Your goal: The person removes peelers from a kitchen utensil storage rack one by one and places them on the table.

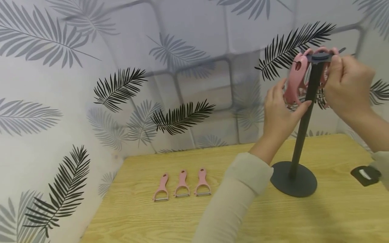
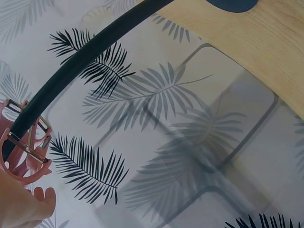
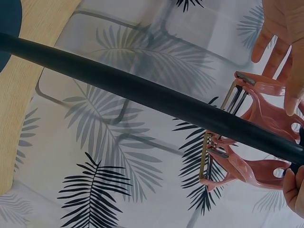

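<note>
Right hand (image 1: 349, 82) grips black pole stand (image 1: 303, 131); left hand (image 1: 277, 109), fingers uncurled, nearer three flat-lying pink plastic peelers (image 1: 182, 179): eight o'clock, handles toward twelve.

A pale wall (image 1: 200, 20) (patterned with feathery fronds (image 1: 182, 117)) rises behind a wood-grained table (image 1: 136, 222).

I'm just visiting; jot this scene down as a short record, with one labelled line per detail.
Left hand: beside the hanging pink peelers
Right hand: gripping the top of the dark stand
Hanging count: several, exact number unclear
Stand base: round, on the wooden table
Loose peelers: three, pink, in a row
Unidentified: small black item near the right sleeve
</note>
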`<state>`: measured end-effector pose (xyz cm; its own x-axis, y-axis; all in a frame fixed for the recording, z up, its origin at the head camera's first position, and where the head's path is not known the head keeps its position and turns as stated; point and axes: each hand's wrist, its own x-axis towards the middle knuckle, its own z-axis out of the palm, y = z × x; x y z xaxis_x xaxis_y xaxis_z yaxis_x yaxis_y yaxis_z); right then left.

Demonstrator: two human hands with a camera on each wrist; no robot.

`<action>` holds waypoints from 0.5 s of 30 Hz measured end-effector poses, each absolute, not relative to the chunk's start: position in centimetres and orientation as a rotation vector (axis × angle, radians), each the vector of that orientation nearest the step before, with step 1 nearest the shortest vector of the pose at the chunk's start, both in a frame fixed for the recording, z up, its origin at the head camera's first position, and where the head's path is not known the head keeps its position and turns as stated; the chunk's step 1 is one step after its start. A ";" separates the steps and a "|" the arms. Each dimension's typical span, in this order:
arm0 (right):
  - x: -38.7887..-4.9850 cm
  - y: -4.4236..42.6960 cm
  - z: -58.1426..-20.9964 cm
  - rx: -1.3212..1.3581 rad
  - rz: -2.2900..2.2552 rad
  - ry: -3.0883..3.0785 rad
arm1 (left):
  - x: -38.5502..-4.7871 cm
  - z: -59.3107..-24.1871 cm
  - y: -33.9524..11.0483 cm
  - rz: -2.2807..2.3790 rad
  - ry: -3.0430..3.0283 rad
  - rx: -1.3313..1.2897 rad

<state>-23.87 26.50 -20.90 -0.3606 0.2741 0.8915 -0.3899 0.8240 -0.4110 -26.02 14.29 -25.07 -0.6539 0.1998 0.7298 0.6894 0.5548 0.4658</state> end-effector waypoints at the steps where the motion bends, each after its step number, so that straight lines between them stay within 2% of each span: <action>1: -23.9 26.5 -20.9 0.091 0.693 -1.810 | -26.1 -25.1 14.3 -1.022 -2.169 -0.707; 15: -24.1 26.5 -21.0 0.078 0.710 -1.784 | -26.0 -25.1 14.2 -1.088 -2.124 -0.751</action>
<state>-24.08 26.53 -21.01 -0.3418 0.2964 0.8918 -0.3974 0.8144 -0.4229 -26.01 14.16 -25.12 -0.6396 0.1999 0.7423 0.7192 0.4965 0.4860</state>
